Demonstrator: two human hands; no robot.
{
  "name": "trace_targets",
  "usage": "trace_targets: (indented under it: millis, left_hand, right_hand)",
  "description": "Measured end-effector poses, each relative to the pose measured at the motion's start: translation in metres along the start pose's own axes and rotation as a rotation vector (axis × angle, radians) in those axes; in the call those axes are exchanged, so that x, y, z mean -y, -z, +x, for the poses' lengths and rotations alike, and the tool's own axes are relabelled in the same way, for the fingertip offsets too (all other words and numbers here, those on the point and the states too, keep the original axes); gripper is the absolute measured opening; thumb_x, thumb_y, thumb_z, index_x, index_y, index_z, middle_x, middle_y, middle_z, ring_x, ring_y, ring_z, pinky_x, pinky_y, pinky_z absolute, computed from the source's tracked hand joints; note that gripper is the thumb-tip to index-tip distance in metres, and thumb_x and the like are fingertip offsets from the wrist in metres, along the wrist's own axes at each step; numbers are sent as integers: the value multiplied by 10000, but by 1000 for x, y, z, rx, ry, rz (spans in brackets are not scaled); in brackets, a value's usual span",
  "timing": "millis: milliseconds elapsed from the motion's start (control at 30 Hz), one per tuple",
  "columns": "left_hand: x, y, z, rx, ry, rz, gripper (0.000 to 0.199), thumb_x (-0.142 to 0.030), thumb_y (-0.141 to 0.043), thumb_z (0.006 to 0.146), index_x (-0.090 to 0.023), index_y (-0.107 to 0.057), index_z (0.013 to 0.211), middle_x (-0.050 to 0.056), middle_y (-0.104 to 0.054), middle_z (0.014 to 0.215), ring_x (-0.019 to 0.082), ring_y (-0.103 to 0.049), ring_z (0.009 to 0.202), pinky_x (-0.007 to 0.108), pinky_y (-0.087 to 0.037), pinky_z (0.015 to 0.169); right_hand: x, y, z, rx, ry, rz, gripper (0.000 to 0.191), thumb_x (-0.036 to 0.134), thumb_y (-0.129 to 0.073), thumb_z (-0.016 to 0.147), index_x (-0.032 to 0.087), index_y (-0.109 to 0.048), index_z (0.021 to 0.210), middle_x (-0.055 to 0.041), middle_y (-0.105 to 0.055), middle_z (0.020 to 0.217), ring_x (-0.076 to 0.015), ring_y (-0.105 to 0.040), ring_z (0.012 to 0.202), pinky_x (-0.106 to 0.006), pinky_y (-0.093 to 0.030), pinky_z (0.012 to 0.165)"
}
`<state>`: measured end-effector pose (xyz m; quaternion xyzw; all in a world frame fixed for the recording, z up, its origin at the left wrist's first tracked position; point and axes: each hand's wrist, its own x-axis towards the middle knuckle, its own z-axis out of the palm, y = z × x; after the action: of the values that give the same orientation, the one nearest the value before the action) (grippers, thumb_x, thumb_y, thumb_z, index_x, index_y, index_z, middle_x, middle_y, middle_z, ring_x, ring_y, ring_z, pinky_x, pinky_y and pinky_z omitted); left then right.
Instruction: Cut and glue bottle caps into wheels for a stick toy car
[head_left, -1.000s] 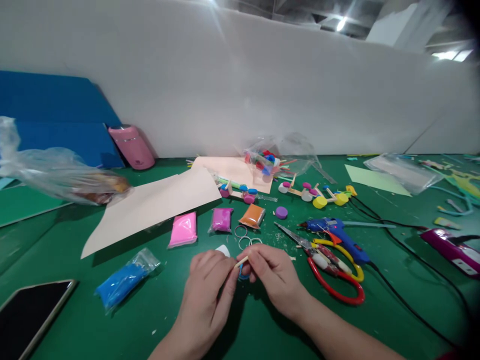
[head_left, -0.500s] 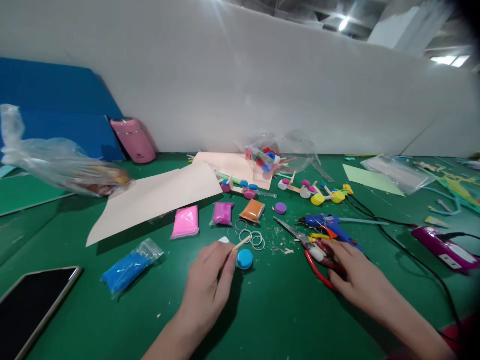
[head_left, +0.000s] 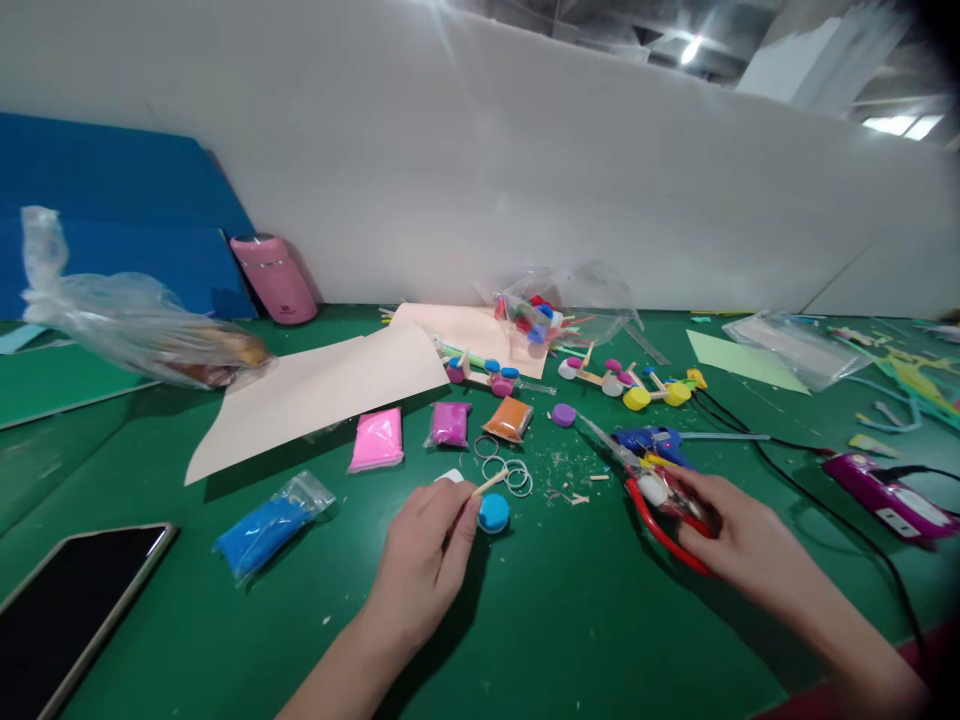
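Note:
My left hand (head_left: 427, 545) pinches a short thin wooden stick (head_left: 491, 482) that points up to the right. Just below that stick lies a blue round cap (head_left: 493, 513), and beyond it are several pale rubber bands (head_left: 508, 474). My right hand (head_left: 724, 520) is closed around red-handled long-nose pliers (head_left: 619, 450), whose jaws point away and to the left. Behind the pliers rests a blue glue gun (head_left: 652, 440), partly hidden by them. Near the pliers' tip is a purple round cap (head_left: 563, 415). Small wood scraps (head_left: 577, 498) lie between my hands.
Pink (head_left: 376, 440), magenta (head_left: 449, 425) and orange (head_left: 508, 419) packets line the middle. A blue packet (head_left: 270, 525) and a phone (head_left: 82, 600) lie left. Small wheeled stick models (head_left: 600, 378) stand behind. A purple power strip (head_left: 889, 495) with cables is right; a pink bottle (head_left: 276, 280) leans on the wall.
My right hand has picked the pliers up from beside the glue gun and shifted them slightly right. My left hand keeps its pinch on the stick, nearly still.

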<state>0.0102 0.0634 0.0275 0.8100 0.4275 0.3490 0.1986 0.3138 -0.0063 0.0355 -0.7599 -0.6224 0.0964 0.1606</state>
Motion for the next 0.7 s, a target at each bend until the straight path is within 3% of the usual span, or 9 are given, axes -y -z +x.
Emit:
trace_targets:
  millis: [167, 300, 467, 567, 700]
  left_hand:
    - [1, 0, 0, -6, -10, 4, 120, -204, -411, 833, -202, -529, 820, 13, -575, 725, 147, -525, 656, 256, -416, 594]
    - [0, 0, 0, 13, -12, 6, 124, -198, -409, 832, -197, -532, 813, 10, -568, 698, 145, -515, 638, 256, -413, 591]
    - [3, 0, 1, -17, 6, 10, 124, -205, -420, 828, -188, -542, 812, 18, -581, 713, 149, -526, 658, 260, -414, 611]
    - [6, 0, 1, -70, 36, 4, 128, -203, -422, 829, -177, -547, 815, 21, -579, 711, 147, -528, 665, 259, -415, 619]
    - [7, -1, 2, -49, 61, 10, 147, -218, -408, 837, -176, -546, 810, 19, -573, 699, 144, -517, 653, 262, -413, 615]
  right_hand:
    - [-2, -4, 0, -55, 86, -131, 422, 302, -497, 729, 242, -491, 1147, -60, -573, 1053, -219, -590, 850, -321, -484, 677]
    - [17, -3, 9, -111, 202, -166, 295, 325, -452, 797, 216, -545, 1055, -63, -573, 1068, -207, -538, 953, -313, -443, 781]
    - [51, -13, 34, 45, 407, -369, 257, 170, -432, 792, 178, -558, 1016, -69, -629, 936, -199, -553, 869, -302, -412, 748]
    - [64, -18, 45, 94, 426, -419, 184, 122, -436, 774, 184, -599, 833, -61, -635, 776, -197, -571, 746, -276, -393, 637]
    - [71, -19, 50, 135, 434, -480, 184, 104, -425, 771, 170, -573, 685, -60, -611, 650, -190, -562, 629, -261, -330, 539]
